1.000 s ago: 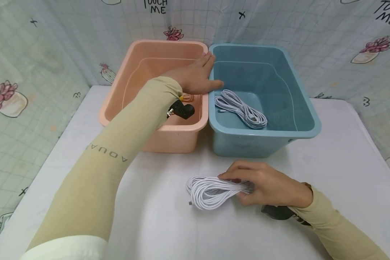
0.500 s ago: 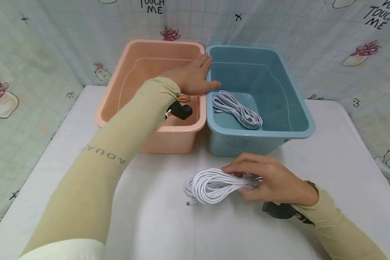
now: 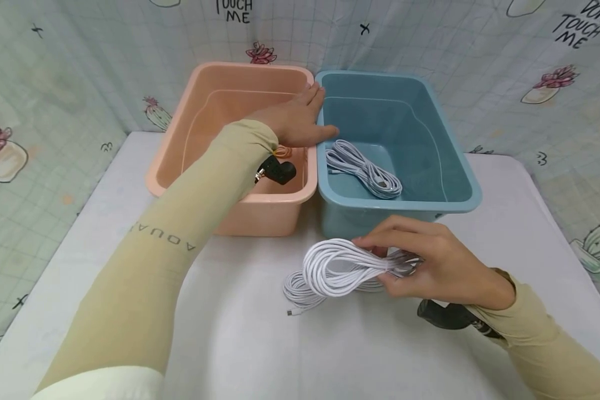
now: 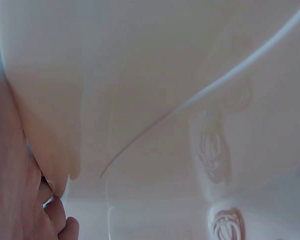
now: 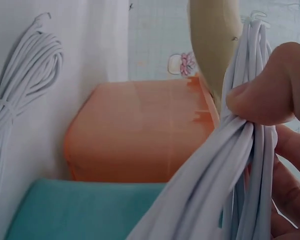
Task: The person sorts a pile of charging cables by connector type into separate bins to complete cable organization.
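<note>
My right hand (image 3: 442,264) pinches a white coiled cable (image 3: 327,272) between thumb and fingers, above the table in front of the blue bin (image 3: 405,205). In the right wrist view its looped strands (image 5: 190,190) hang past the thumb. Underneath, partly hidden, another white cable bundle (image 3: 300,294) lies on the table with its plug showing. My left hand (image 3: 300,119) rests over the adjoining rims of the orange bin (image 3: 280,198) and the blue one, fingers extended and thumb over the blue rim. A white cable coil (image 3: 370,169) lies inside the blue bin.
Beneath my left wrist, a small orange cable coil (image 3: 282,151) shows inside the orange bin; the forearm hides part of that bin. Both bins stand side by side on the white-covered table (image 3: 250,333). A patterned curtain (image 3: 405,33) hangs close behind them.
My right hand has lifted the top white cable up and to the right, off the bundle beneath, which now shows more. The left hand stays on the rims.
</note>
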Action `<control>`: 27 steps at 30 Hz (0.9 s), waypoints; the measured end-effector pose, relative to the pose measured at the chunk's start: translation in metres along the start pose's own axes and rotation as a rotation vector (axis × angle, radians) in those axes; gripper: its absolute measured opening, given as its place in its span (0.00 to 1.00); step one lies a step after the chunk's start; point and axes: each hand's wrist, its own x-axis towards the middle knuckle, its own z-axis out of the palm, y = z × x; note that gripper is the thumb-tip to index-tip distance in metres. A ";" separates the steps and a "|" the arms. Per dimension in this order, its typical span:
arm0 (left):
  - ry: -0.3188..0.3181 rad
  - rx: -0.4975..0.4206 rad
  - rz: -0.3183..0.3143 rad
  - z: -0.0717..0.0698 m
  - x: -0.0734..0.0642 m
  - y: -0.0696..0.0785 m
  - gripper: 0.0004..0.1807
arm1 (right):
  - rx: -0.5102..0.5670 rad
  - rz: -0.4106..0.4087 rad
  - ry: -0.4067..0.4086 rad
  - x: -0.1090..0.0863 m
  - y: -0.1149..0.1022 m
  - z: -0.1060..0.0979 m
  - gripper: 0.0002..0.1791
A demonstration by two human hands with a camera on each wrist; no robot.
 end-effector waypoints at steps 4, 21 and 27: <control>-0.004 0.000 0.004 0.000 0.002 0.001 0.54 | -0.012 0.033 0.006 0.001 -0.004 -0.011 0.33; -0.007 -0.011 0.001 0.000 0.007 -0.001 0.55 | 0.313 -0.072 0.188 0.025 -0.005 -0.054 0.28; -0.003 -0.022 -0.004 0.000 0.008 -0.001 0.55 | 0.401 -0.030 0.221 0.038 -0.004 -0.069 0.34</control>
